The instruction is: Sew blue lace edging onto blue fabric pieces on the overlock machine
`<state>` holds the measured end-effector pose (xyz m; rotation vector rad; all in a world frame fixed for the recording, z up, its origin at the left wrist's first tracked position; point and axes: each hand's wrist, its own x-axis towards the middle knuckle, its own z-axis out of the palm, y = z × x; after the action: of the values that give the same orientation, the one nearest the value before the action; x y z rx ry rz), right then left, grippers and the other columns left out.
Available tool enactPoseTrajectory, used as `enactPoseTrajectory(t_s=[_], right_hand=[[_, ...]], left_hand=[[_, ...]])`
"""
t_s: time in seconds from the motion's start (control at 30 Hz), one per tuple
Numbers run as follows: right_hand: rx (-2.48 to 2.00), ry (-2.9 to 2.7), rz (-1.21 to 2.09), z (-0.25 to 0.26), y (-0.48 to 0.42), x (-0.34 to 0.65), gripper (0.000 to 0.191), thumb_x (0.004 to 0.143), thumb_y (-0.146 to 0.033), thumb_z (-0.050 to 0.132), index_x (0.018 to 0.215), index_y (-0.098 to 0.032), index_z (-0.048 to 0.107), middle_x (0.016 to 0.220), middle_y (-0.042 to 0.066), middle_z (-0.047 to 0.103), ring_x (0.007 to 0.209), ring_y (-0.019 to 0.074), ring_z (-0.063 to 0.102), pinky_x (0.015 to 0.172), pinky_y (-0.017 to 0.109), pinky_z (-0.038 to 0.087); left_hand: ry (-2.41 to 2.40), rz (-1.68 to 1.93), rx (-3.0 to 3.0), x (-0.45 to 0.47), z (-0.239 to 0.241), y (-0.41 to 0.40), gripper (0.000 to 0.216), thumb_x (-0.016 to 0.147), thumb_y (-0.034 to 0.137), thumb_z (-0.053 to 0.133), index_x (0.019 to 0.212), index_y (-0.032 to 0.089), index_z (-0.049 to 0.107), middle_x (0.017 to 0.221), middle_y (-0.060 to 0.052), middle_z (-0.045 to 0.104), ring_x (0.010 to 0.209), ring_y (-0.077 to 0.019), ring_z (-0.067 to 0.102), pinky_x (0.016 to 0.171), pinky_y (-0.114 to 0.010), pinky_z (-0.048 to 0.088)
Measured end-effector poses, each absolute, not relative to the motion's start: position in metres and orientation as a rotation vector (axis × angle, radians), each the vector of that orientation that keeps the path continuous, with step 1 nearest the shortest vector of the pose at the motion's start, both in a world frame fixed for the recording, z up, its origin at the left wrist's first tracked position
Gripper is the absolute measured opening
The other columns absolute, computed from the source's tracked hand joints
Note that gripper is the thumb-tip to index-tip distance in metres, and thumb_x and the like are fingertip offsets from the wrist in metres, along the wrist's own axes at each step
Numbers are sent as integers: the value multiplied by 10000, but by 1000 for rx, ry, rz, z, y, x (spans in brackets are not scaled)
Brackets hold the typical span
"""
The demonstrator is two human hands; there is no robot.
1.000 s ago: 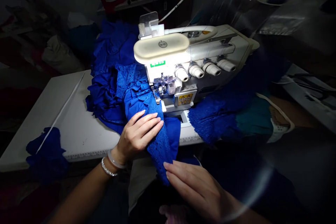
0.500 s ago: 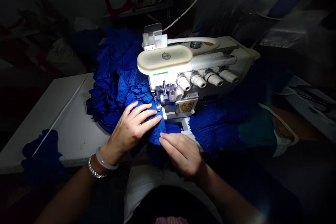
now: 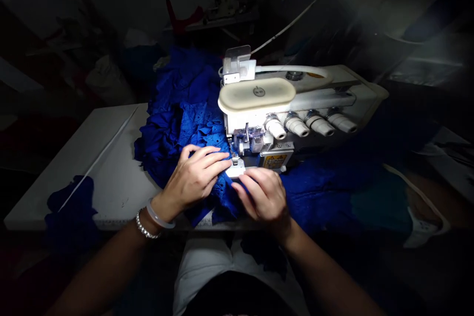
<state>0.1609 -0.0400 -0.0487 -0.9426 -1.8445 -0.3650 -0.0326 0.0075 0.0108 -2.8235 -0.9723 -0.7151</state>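
My left hand (image 3: 194, 175) lies over the blue lace-patterned fabric (image 3: 202, 121) left of the presser foot (image 3: 235, 160), fingers stretched toward it. My right hand (image 3: 264, 195) has bent fingers closed at the fabric's edge, just in front of the machine's white plate (image 3: 237, 170). The cloth under the fingertips is partly hidden. Both hands are close to the overlock sewing machine (image 3: 257, 95), whose lamp-lit head stands over the work.
Bunched blue cloth spreads behind and left of my left hand. On the white table (image 3: 122, 173) are a white strip (image 3: 98, 163) and a small blue piece (image 3: 74, 202). More blue fabric (image 3: 314, 192) lies to the right. Another machine (image 3: 224, 5) stands in the dark background.
The view has shifted, so the machine appears farther right. The lace edge at the presser foot has moved, baring the white plate. My right hand has risen toward it with fingers more bent.
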Motion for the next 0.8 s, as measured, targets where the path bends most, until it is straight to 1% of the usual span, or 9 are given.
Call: enactPoseTrajectory(t_s=[0.1,0.17,0.27,0.33,0.43,0.5,0.53,0.67,0.8], right_hand=[[-1029,-1777,-62,-63,-66,150,334,857,-277,696,1119,-114,570,958,152,663,894,266,654,748,419,575],[-1066,-1887,117,-71,-82,145,381,902,-320,634,1201,-100,549,1035,176,664,957,284,661,781,433,587],[-1057,-1992,213,-73,-94,147,381,929,-275,585,1271,-114,536,1120,180,647,1055,290,639,853,434,580],[-1063,-1979,198,-71,-96,153,391,910,-207,605,1286,-125,534,1180,185,614,1127,293,601,917,442,554],[-1069,-1955,164,-67,-100,164,387,892,-127,602,1275,-124,543,1203,187,597,1158,288,581,947,439,536],[-1064,-1954,163,-69,-105,171,360,890,-102,586,1248,-123,561,1170,176,615,1127,274,601,924,414,550],[-1056,-1958,162,-71,-108,174,349,888,-93,579,1236,-124,569,1149,169,627,1106,267,615,909,400,560],[-1050,-1996,110,-92,-126,194,354,864,-71,578,1212,-138,591,1062,140,683,1013,259,672,834,368,599],[-1200,-2030,17,-130,-150,227,347,857,-84,583,1189,-181,609,986,109,732,910,282,721,774,388,627]], left_hand=[[-1346,-932,-2764,-37,13,15,332,976,287,461,1244,151,604,1200,-108,633,1122,-207,598,967,-349,466],[-1663,-1018,-2636,-45,15,27,416,981,393,448,1317,180,567,1216,-117,567,1104,-205,606,985,-340,475],[-2005,-938,-2566,-65,16,49,553,944,518,468,1435,265,439,1279,-109,523,1146,-236,589,1036,-384,445],[-2085,-962,-2617,-76,14,61,642,882,556,553,1433,250,428,1271,-100,564,1153,-252,582,1027,-383,445],[-2070,-1105,-2699,-86,14,72,478,786,529,680,1104,175,635,974,-46,677,899,-212,644,832,-312,516],[-2029,-1222,-2675,-89,16,80,362,759,500,714,857,163,625,778,-2,646,744,-169,627,718,-270,513],[-2005,-1290,-2636,-91,18,86,343,773,490,704,815,166,597,740,9,626,713,-155,620,695,-258,509],[-1910,-1597,-2372,-103,27,112,224,874,368,597,971,174,540,971,-45,629,851,-153,657,741,-258,524],[-1839,-1690,-2213,-114,21,117,296,841,275,633,1104,181,538,1204,-105,551,1072,-206,623,867,-326,527]])
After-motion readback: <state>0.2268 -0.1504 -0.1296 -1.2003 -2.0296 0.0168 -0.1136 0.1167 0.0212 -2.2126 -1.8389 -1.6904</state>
